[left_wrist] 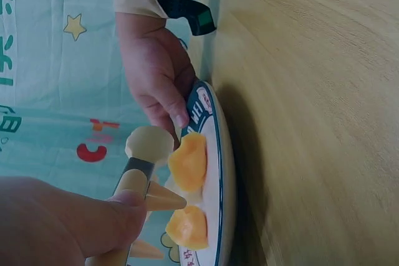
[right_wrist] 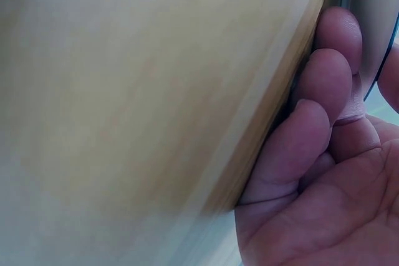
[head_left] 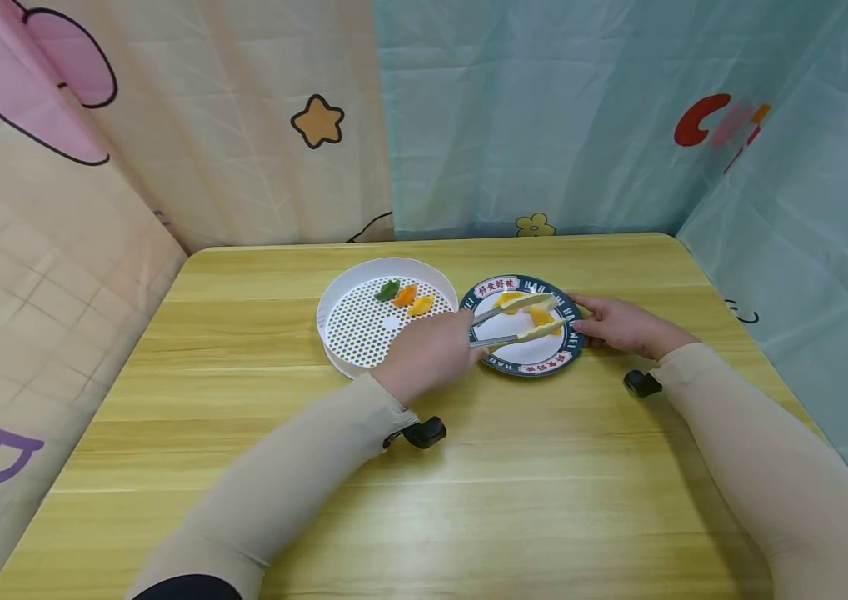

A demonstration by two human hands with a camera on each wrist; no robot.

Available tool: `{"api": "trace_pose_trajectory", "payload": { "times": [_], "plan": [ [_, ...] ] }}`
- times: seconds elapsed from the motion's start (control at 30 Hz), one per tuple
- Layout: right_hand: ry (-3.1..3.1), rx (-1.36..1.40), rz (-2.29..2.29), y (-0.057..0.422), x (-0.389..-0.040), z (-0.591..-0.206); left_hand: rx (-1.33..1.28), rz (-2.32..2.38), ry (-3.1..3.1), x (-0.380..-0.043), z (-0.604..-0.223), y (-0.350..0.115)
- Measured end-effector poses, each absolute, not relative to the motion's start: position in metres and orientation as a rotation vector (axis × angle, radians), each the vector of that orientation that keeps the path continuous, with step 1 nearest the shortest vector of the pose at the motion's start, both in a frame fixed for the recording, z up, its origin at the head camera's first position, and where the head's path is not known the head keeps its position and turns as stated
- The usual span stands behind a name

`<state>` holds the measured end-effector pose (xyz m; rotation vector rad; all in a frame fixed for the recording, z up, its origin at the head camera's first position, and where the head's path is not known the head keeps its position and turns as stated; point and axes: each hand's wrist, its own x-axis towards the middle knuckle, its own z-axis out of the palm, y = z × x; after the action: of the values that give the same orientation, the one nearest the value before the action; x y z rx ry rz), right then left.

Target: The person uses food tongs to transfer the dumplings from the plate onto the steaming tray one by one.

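Observation:
My left hand [head_left: 427, 350] grips a pair of metal tongs [head_left: 499, 341] with cream tips. Spread apart, the tips reach over a round plate [head_left: 525, 355], white with a dark blue lettered rim. Two yellow-orange, dumpling-shaped pieces [left_wrist: 189, 161] lie on the plate; in the left wrist view the tongs' pale tip overlaps the edge of one. At the plate's right edge, my right hand [head_left: 622, 325] holds the rim, thumb on top. Its other fingers [right_wrist: 324, 79] curl beneath the rim, close to the tabletop.
A round white tray [head_left: 352, 327] with a perforated bottom stands left of the plate. Inside it lie a green piece [head_left: 387, 290], an orange piece [head_left: 405, 295] and a yellow piece [head_left: 421, 305]. The wooden table [head_left: 514, 483] is bordered by printed curtains [head_left: 581, 125] behind and at the sides.

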<state>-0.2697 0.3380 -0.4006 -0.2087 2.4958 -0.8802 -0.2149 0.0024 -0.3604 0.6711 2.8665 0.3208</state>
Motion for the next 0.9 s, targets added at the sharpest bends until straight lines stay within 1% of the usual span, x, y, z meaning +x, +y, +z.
{"api": "trace_pose_trajectory", "payload": {
  "times": [0.3,0.9],
  "plan": [
    [2.504,-0.21,-0.859,0.3383,-0.2703,-0.3997,0.697,0.244,2.878,-0.2208,-0.3637,0.0112],
    [2.493,-0.205,-0.877,0.3381,-0.2702,-0.4005,0.715,0.196,2.826,-0.2251,-0.3589,0.0092]
  ]
}}
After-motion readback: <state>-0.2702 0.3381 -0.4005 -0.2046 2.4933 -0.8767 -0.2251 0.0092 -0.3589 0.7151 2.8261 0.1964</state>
